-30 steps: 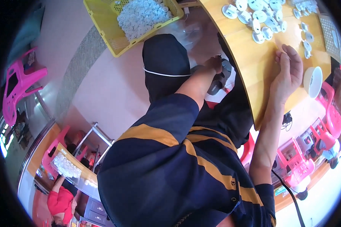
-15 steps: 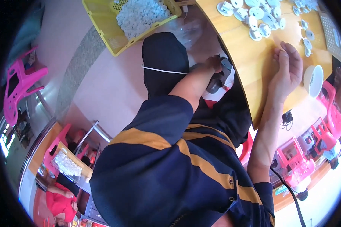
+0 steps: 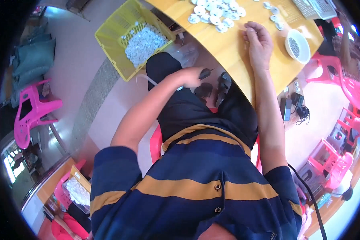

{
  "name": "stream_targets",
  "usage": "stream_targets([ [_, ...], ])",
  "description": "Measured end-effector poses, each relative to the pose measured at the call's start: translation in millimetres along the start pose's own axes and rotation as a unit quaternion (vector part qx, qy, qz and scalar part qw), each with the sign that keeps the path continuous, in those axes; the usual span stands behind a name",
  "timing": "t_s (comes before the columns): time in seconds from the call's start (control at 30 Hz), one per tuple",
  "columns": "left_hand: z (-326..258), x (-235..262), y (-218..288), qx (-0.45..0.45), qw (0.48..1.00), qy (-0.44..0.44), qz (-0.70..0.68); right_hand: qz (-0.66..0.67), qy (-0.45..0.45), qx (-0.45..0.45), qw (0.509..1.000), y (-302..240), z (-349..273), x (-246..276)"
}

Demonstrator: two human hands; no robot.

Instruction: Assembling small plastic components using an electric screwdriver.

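Observation:
My left hand (image 3: 191, 76) is down at my lap below the table edge, closed around a small dark tool (image 3: 206, 73). More dark pieces (image 3: 222, 86) lie on my lap just right of it. My right hand (image 3: 258, 43) rests on the wooden table (image 3: 236, 52) with its fingers curled and the tips together. I cannot make out whether anything is pinched there. A heap of white round parts (image 3: 214, 12) lies on the table just left of that hand.
A small white bowl (image 3: 297, 46) of tiny dark bits stands on the table right of my right hand. A yellow basket (image 3: 108, 44) of white parts sits on the floor at the left. Pink plastic chairs (image 3: 30, 112) stand at both sides, and cables and adapters (image 3: 294, 106) lie on the floor.
The whole view has shifted left as my head moved. My left hand stays at my lap on the dark tool and my right hand stays on the table.

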State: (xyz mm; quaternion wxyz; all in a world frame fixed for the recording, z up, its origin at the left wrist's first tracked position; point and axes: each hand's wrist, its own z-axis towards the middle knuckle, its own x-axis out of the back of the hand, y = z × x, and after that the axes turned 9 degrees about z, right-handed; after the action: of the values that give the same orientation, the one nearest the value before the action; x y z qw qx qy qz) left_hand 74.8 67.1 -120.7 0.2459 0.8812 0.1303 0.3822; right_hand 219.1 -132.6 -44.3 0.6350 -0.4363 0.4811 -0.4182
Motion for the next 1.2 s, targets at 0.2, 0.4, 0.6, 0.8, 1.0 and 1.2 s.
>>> stream_targets([
  [0.2,-151,48,32,-0.014,0.992,0.027,-0.122,0.036,-0.012,-0.035,0.999,-19,-3,6],
  [0.4,-249,67,59,-0.002,0.970,0.051,-0.236,-0.014,-0.112,-0.106,0.988,-50,-32,33],
  [0.6,-249,64,75,-0.088,0.924,0.156,-0.337,0.078,-0.199,-0.205,0.955,-64,-66,21],
  [0.8,-211,63,100,-0.069,0.928,0.173,-0.323,0.150,-0.208,-0.224,0.940,-63,-83,4],
  [1.0,-188,61,110,-0.088,0.943,0.180,-0.267,0.146,-0.173,-0.220,0.949,-59,-82,3],
  [1.2,-173,56,110,-0.115,0.942,0.202,-0.242,0.145,-0.133,-0.221,0.955,-49,-76,10],
])
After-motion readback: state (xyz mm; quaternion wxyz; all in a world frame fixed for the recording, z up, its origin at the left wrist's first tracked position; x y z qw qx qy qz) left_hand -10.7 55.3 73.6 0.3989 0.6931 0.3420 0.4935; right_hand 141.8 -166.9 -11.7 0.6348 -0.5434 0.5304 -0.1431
